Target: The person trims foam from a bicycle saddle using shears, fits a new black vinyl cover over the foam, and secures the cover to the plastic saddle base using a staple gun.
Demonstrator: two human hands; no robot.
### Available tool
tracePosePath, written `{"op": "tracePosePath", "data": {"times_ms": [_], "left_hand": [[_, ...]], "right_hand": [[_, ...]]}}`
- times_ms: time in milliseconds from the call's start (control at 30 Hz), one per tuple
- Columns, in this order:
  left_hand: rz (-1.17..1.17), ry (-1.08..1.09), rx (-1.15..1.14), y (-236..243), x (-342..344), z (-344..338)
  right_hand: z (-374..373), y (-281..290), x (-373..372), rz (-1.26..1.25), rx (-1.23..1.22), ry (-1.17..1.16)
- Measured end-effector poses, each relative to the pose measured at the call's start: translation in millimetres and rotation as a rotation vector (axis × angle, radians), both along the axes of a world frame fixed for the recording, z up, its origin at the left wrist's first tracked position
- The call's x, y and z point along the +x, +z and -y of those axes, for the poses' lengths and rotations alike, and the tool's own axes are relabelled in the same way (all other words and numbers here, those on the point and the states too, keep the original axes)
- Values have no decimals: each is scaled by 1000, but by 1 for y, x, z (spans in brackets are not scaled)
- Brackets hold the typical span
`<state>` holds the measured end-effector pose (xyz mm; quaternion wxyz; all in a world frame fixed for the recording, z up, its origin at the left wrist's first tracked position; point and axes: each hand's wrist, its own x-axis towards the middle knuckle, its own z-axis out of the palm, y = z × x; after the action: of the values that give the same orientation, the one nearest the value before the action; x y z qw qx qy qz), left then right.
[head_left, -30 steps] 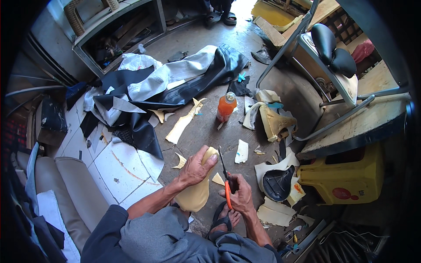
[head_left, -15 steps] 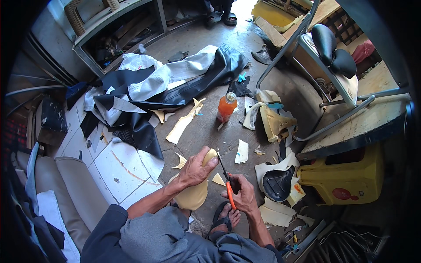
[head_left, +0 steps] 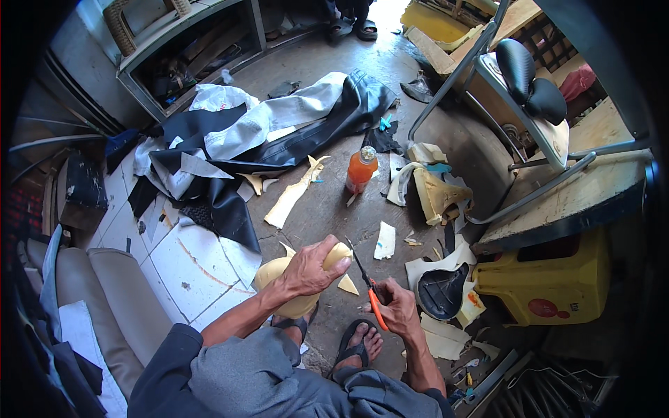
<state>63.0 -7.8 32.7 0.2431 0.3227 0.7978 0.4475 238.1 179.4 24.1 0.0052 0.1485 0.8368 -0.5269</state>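
Curled over a pale yellow foam piece [head_left: 295, 307], my left hand [head_left: 306, 269] grips it above my lap. One rounded end of the foam sticks out past my thumb. My right hand [head_left: 398, 311] holds scissors [head_left: 378, 309] with orange handles and dark blades. The blades point up and left, their tips beside the foam's rounded end; I cannot tell whether they touch it. Below them a small triangular foam scrap [head_left: 348, 284] lies on the floor.
A bottle of orange liquid [head_left: 360, 169] stands ahead. Black and white sheet material [head_left: 293, 122] is heaped to the left. Foam scraps and a black bicycle-seat shell [head_left: 442, 291] lie on the right, near a yellow plastic stool [head_left: 550, 285] and a metal-framed chair [head_left: 519, 104].
The foam has turned and shifted slightly in my left hand. My right hand and the scissors have moved a little right and down.
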Motion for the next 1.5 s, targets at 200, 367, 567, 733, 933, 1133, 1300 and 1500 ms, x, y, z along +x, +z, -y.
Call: {"op": "tracePosePath", "data": {"times_ms": [200, 367, 567, 733, 933, 1133, 1300, 1500], "left_hand": [[2, -66, -78, -8, 1, 2], [-92, -118, -137, -19, 6, 3], [-321, -158, -183, -24, 10, 5], [-429, -157, -213, -23, 10, 3], [-351, -162, -251, -16, 10, 5], [98, 150, -78, -25, -4, 0], [730, 495, 328, -62, -2, 11], [918, 793, 537, -61, 11, -16]], "right_hand": [[-7, 2, 9, 101, -41, 44], [-12, -4, 13, 91, 37, 31], [-27, 13, 8, 128, 174, 126], [-42, 27, 1, 174, 263, 224], [-53, 25, -1, 250, 256, 262], [-59, -43, 39, 428, 605, 100], [-8, -48, 32, 106, 285, -165], [51, -45, 1, 134, -455, -59]]}}
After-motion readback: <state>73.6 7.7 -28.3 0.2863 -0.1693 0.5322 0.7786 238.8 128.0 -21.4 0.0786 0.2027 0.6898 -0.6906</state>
